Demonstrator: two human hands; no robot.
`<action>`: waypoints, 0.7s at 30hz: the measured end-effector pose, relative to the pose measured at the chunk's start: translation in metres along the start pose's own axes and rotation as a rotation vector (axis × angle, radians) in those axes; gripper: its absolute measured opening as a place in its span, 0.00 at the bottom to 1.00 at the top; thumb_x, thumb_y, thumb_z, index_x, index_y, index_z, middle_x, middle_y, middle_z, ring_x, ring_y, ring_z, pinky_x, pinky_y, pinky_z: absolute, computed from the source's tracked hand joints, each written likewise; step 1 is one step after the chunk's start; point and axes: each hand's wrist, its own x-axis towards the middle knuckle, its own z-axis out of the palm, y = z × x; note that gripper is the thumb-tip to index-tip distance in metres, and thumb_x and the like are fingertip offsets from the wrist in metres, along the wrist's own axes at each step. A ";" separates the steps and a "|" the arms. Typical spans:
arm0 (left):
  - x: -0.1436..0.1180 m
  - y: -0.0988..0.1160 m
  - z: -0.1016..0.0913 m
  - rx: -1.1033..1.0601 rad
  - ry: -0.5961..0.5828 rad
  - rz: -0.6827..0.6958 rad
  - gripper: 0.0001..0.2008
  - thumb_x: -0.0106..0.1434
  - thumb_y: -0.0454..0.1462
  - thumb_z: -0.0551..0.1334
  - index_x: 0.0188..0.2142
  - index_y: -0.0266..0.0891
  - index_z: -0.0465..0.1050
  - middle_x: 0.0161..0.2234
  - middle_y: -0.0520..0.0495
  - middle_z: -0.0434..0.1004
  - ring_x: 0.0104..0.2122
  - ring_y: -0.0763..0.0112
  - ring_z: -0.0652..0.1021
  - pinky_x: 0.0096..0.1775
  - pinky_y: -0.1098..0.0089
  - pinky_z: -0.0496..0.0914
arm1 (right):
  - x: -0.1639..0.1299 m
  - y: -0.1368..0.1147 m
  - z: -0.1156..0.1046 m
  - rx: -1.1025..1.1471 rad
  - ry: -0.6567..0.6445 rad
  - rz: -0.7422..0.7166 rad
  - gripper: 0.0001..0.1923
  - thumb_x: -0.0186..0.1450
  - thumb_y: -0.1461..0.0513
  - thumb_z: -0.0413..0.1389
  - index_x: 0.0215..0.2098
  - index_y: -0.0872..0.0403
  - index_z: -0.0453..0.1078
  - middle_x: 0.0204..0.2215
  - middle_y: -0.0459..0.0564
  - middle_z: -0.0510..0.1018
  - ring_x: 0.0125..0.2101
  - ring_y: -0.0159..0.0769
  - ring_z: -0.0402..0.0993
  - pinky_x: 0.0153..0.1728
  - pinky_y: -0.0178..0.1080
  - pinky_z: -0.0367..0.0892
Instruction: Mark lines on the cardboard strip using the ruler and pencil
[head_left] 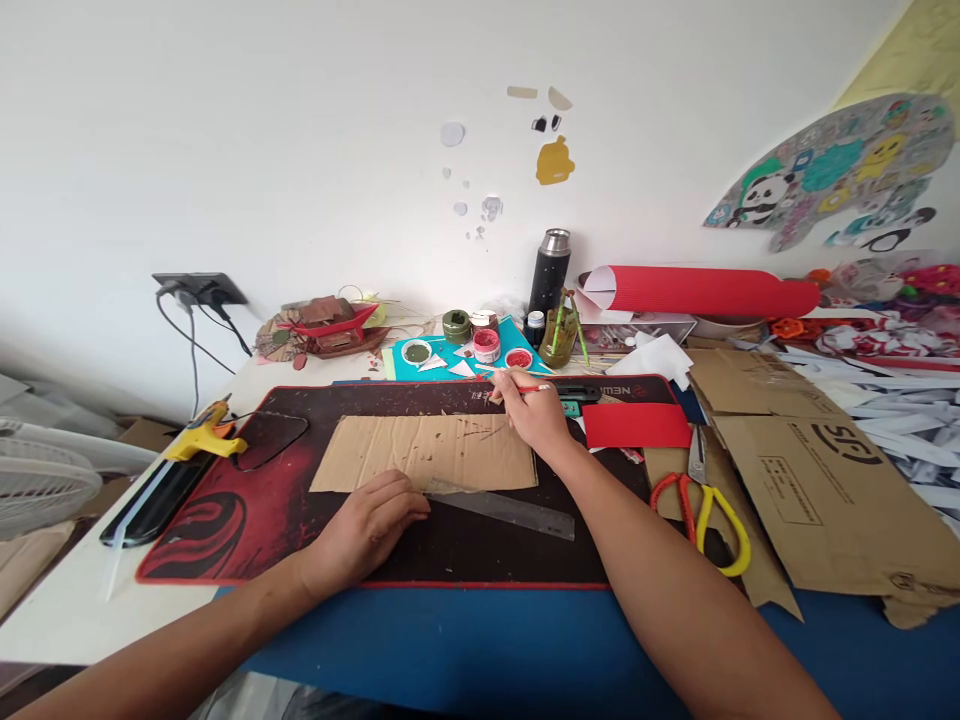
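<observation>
A sheet of brown cardboard point(420, 450) with dark specks lies on the dark mat. My left hand point(379, 520) rests at its front edge, fingers loosely bent and partly hidden, with no object visible in it. Beside those fingers, a clear ruler point(517, 513) lies slanted. My right hand point(536, 405) is closed around a thin paintbrush point(534, 388) above the cardboard's far right corner. Past the brush stand an open jar of red paint point(486, 347) and a lid with red paint point(518, 358). A lid of dark green paint point(416, 351) sits further left.
At the right are scissors point(697, 490), a red paper piece point(637, 425) and folded cardboard point(832, 480). A glue gun point(206, 435) stands left. A black thermos point(551, 270), a jar of murky liquid point(556, 340) and a red roll point(697, 290) line the wall.
</observation>
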 end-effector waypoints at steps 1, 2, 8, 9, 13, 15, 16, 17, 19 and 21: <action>0.000 0.000 0.000 -0.002 0.001 -0.004 0.07 0.82 0.32 0.55 0.48 0.41 0.71 0.36 0.47 0.81 0.36 0.66 0.76 0.40 0.67 0.73 | 0.000 0.000 0.000 0.002 0.000 0.000 0.35 0.78 0.33 0.47 0.30 0.47 0.75 0.19 0.46 0.77 0.23 0.41 0.78 0.28 0.40 0.67; 0.000 0.000 -0.001 -0.005 0.002 -0.009 0.07 0.82 0.32 0.55 0.48 0.41 0.72 0.37 0.47 0.81 0.36 0.66 0.77 0.40 0.67 0.74 | 0.000 0.001 0.000 0.004 0.000 0.000 0.35 0.78 0.33 0.47 0.30 0.47 0.75 0.19 0.46 0.77 0.23 0.40 0.78 0.28 0.39 0.67; 0.001 0.001 -0.001 -0.029 0.016 -0.025 0.06 0.80 0.31 0.57 0.49 0.40 0.73 0.38 0.46 0.82 0.37 0.65 0.78 0.40 0.67 0.75 | -0.001 0.001 0.000 0.015 -0.010 0.001 0.34 0.78 0.35 0.48 0.30 0.48 0.75 0.22 0.47 0.79 0.21 0.39 0.76 0.27 0.39 0.68; 0.001 0.001 0.000 -0.029 0.017 -0.029 0.06 0.80 0.31 0.57 0.50 0.40 0.73 0.38 0.46 0.82 0.37 0.65 0.78 0.40 0.66 0.75 | -0.001 0.001 0.000 0.016 -0.013 0.002 0.33 0.79 0.35 0.48 0.30 0.48 0.75 0.23 0.47 0.80 0.21 0.38 0.76 0.27 0.39 0.67; 0.001 0.001 0.000 -0.033 0.021 -0.043 0.07 0.78 0.30 0.59 0.51 0.40 0.73 0.38 0.46 0.83 0.38 0.65 0.79 0.40 0.66 0.75 | -0.001 0.001 0.000 0.015 -0.020 0.002 0.33 0.79 0.36 0.49 0.30 0.49 0.75 0.29 0.50 0.83 0.21 0.36 0.76 0.26 0.40 0.67; 0.002 0.001 0.000 -0.039 0.021 -0.047 0.08 0.77 0.29 0.60 0.51 0.40 0.73 0.38 0.46 0.83 0.38 0.66 0.79 0.40 0.67 0.75 | -0.001 0.001 0.000 0.014 -0.021 0.002 0.33 0.79 0.36 0.49 0.29 0.49 0.75 0.32 0.50 0.84 0.22 0.36 0.77 0.26 0.40 0.67; 0.002 0.002 0.000 -0.042 0.020 -0.049 0.08 0.77 0.28 0.60 0.50 0.41 0.73 0.38 0.47 0.82 0.37 0.66 0.79 0.40 0.67 0.75 | 0.000 0.001 0.001 0.013 -0.021 0.003 0.33 0.79 0.36 0.49 0.29 0.49 0.75 0.32 0.50 0.85 0.23 0.36 0.77 0.26 0.39 0.67; 0.002 0.002 0.000 -0.045 0.019 -0.052 0.08 0.76 0.28 0.60 0.50 0.41 0.73 0.37 0.47 0.82 0.37 0.67 0.79 0.40 0.67 0.75 | 0.000 0.001 0.001 0.012 -0.022 0.004 0.33 0.79 0.36 0.49 0.29 0.49 0.75 0.33 0.50 0.85 0.23 0.37 0.77 0.26 0.39 0.67; 0.003 0.002 0.000 -0.046 0.018 -0.056 0.09 0.75 0.27 0.60 0.49 0.41 0.73 0.37 0.48 0.82 0.37 0.67 0.79 0.39 0.68 0.75 | 0.000 0.001 0.001 0.011 -0.023 0.006 0.33 0.79 0.36 0.48 0.29 0.49 0.74 0.33 0.51 0.84 0.23 0.37 0.77 0.26 0.39 0.67; 0.004 0.003 0.000 -0.043 0.019 -0.057 0.09 0.75 0.27 0.60 0.49 0.42 0.73 0.36 0.48 0.82 0.36 0.67 0.79 0.39 0.67 0.76 | 0.000 0.000 0.001 0.009 -0.025 0.008 0.33 0.79 0.37 0.48 0.29 0.49 0.74 0.32 0.51 0.84 0.24 0.37 0.78 0.26 0.39 0.67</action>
